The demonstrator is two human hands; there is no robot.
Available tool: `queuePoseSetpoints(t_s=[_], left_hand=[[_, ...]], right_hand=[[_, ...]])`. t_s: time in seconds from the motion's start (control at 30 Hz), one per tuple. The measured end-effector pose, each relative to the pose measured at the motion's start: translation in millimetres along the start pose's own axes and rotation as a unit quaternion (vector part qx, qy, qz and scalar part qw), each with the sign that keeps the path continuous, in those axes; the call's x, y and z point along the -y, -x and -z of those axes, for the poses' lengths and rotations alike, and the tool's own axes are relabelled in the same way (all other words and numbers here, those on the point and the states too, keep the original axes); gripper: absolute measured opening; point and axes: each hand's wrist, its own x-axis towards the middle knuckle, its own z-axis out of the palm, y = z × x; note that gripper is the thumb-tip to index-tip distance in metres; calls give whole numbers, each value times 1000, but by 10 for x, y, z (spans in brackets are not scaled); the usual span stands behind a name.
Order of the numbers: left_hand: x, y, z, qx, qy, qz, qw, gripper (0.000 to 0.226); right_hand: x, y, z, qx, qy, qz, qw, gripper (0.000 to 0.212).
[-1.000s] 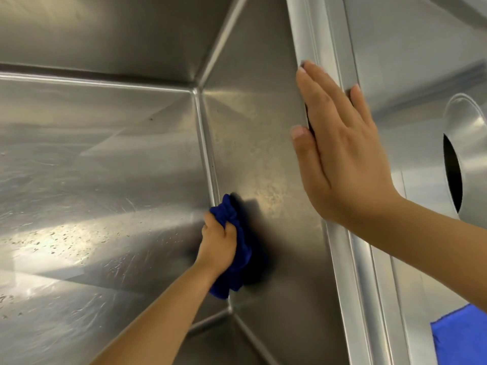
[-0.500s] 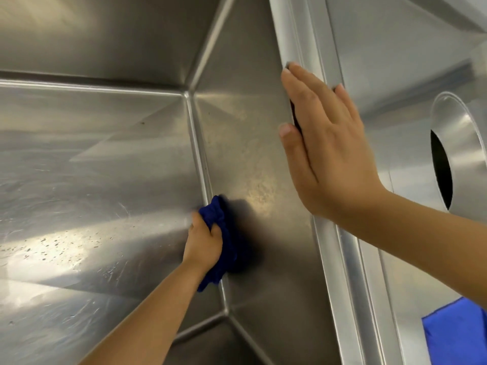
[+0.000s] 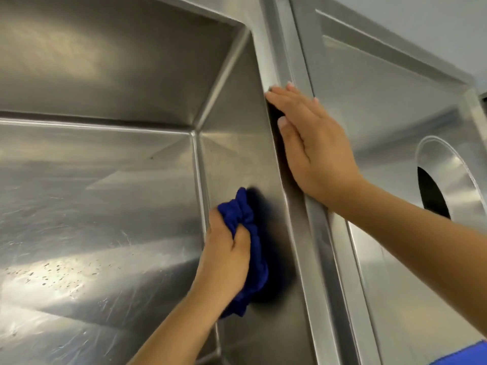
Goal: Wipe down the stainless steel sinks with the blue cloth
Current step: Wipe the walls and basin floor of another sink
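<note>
- My left hand (image 3: 226, 259) has climbed the wall since a second ago, and the blue cloth (image 3: 251, 227) has come up with it.
- The fingers are curled tight round the bunched cloth with the thumb pinching it. They press it against the right-hand wall of the left sink (image 3: 105, 75).
- Half a second back the cloth sat over the crease where wall meets floor. Now it lies just right of that crease, on the wall.
- My right hand (image 3: 316, 154) stays flat on the divider rim (image 3: 283, 48) between the basins, fingers straight and close together.
- The view has pulled back, so the left sink's far corner and top edge now show.
- Dark specks (image 3: 52, 272) dot the sink floor, well left of the cloth.
- The right sink (image 3: 382, 106) lies beyond the divider, its round drain opening (image 3: 432, 196) just past my right forearm.
- A blue patch (image 3: 466, 355) peeks in at the bottom right edge; I cannot tell what it is.
- My left hand hides much of the cloth, and my right forearm crosses the right sink.
</note>
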Motion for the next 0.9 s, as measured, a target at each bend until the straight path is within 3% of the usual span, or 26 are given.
queuePoseSetpoints(t_s=[0.17,0.27,0.5,0.67,0.77,0.9], left_hand=[[-342,339,-49,16,51,-25,998,17],[-322,302,-93,4,21,-58,998,20],[-177,-44,-25,-10,19,-28,999,18],[-278,189,-107,-27,23,-87,996,18],[-105,-109,-80,-46,-3,-63,997,21],[253,-561,21,-56,-13,54,997,10]], right_hand=[[7,-1,-5,-7,1,-1,1000,42],[24,10,-21,-4,6,-2,1000,43],[25,7,-12,-6,6,-4,1000,42],[31,10,-10,0,6,-1,1000,42],[20,7,-15,-2,6,2,1000,43],[16,-12,-8,-6,6,-1,1000,43]])
